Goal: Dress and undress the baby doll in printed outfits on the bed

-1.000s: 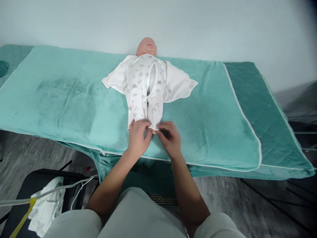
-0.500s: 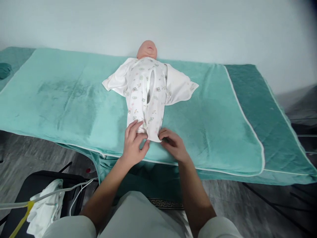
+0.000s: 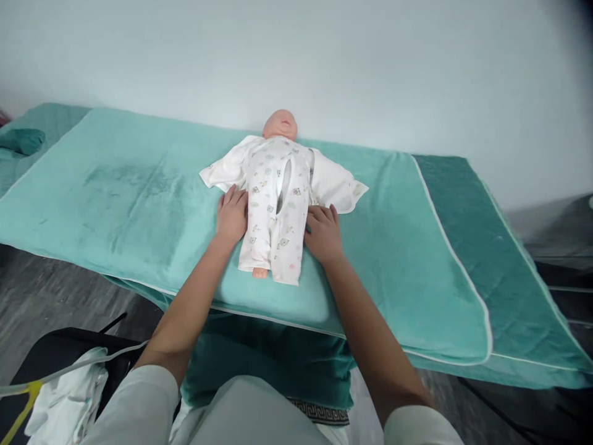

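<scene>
A baby doll [image 3: 280,123] lies on its back on a teal blanket [image 3: 139,204], dressed in a white printed romper [image 3: 277,210] whose front is open in a slit down the chest. One small foot [image 3: 260,272] sticks out of the left leg. My left hand [image 3: 231,215] lies flat against the doll's left side, fingers stretched out towards the sleeve. On the other side my right hand [image 3: 323,232] rests against the romper's edge with its fingers loosely curled, holding nothing that I can see.
The blanket covers a long table against a pale wall, with a darker teal cover [image 3: 504,247] at the right end. A black seat [image 3: 55,371] with white cloth [image 3: 65,395] and a clear tube stands low at the left. Grey floor lies below.
Both hands left the romper's leg cuffs and moved up to either side of the doll's body. The camera tilted, so the doll sits lower in view.
</scene>
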Available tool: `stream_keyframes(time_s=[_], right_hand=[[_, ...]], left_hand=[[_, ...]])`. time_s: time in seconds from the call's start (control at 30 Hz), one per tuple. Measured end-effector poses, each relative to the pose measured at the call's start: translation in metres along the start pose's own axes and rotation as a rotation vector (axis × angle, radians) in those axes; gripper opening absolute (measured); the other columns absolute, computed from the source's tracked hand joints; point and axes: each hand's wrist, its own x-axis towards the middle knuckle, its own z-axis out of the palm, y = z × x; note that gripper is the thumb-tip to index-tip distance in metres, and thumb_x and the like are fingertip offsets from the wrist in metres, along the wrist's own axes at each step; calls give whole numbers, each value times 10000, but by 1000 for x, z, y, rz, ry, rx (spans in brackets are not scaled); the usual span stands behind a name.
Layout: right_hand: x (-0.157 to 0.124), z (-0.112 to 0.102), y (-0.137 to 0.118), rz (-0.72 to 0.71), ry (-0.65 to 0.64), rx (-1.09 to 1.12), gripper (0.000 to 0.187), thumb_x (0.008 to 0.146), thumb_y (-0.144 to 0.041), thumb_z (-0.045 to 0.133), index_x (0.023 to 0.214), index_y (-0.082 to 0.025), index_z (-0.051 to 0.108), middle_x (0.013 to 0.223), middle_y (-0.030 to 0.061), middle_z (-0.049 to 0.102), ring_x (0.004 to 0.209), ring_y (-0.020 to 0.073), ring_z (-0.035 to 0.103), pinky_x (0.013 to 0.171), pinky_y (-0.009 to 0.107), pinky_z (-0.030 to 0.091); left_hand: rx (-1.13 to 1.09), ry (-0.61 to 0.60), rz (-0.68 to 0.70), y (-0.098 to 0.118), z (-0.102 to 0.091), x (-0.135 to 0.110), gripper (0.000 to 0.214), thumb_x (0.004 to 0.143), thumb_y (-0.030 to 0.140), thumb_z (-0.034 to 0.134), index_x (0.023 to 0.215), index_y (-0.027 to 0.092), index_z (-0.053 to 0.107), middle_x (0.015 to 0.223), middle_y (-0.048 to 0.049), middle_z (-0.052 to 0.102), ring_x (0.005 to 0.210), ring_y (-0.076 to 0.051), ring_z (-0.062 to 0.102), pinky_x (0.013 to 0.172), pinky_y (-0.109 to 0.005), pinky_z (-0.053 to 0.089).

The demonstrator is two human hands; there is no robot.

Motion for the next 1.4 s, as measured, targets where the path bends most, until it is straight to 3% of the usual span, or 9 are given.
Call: stream_keyframes(time_s=[0.23,0.37,0.53,0.67,0.8,0.9,1.07,1.23,1.4], right_hand=[[0,3,7,-36,-81,13,269,906,-127,529,1072,-157,738,1163,138,674,1142,306,554,1151,518,428],[12,14,11,-97,-106,21,274,935,-168,545,1130,-141,737,1196,144,677,1234,316,542,1227,514,363],[30,27,9,-42,-61,52,347,988,-223,515,1277,-161,697,1223,153,683,1243,349,557,1128,545,453],[32,26,7,-29,-27,191,313,1039,-340,495,1175,-182,728,1129,163,702,1190,370,589,1080,573,472],[20,16,9,-81,-26,341,368,1007,-491,565,1226,-237,718,1259,114,700,1247,350,600,1071,511,531],[14,13,10,-102,6,453,397,1001,-531,577,1240,-254,731,1291,93,699,1279,349,610,1074,502,551],[18,17,12,-106,-20,531,306,974,-527,632,1066,-284,792,1235,83,726,1282,336,606,1133,509,506],[17,3,14,-87,-53,559,266,938,-392,622,774,-237,762,975,84,752,994,285,696,927,463,583],[8,-20,22,-31,-142,664,200,845,-222,541,805,-225,737,895,43,715,858,216,681,791,358,545]], left_hand=[[24,-135,137,-4,3,10,509,954,204,529,1462,197,561,1464,-172,648,1554,-359,414,1313,-724,136],[-66,-122,134,-3,8,18,575,979,299,538,1542,194,491,1549,-173,577,1524,-330,464,1349,-624,182],[15,-178,126,4,6,21,643,1018,434,487,1578,121,447,1593,-205,520,1540,-349,434,1338,-607,223],[117,-266,124,7,0,18,613,1051,406,400,1615,165,414,1662,-141,447,1595,-328,337,1353,-589,198],[160,-274,90,7,0,18,603,1056,356,401,1636,196,383,1655,-107,467,1592,-304,338,1353,-551,209],[165,-250,81,8,0,20,541,1040,314,456,1560,170,485,1532,-137,597,1476,-303,493,1301,-504,307],[216,-152,22,13,-10,15,346,1021,215,460,1286,141,671,1183,-169,747,1184,-327,647,1028,-452,490],[210,-100,60,17,-26,-16,289,956,155,519,1191,174,686,1022,-120,753,1078,-314,642,997,-447,478],[57,-134,66,9,-34,-37,288,889,93,513,1081,208,695,1051,-79,751,1073,-270,649,989,-421,493]])
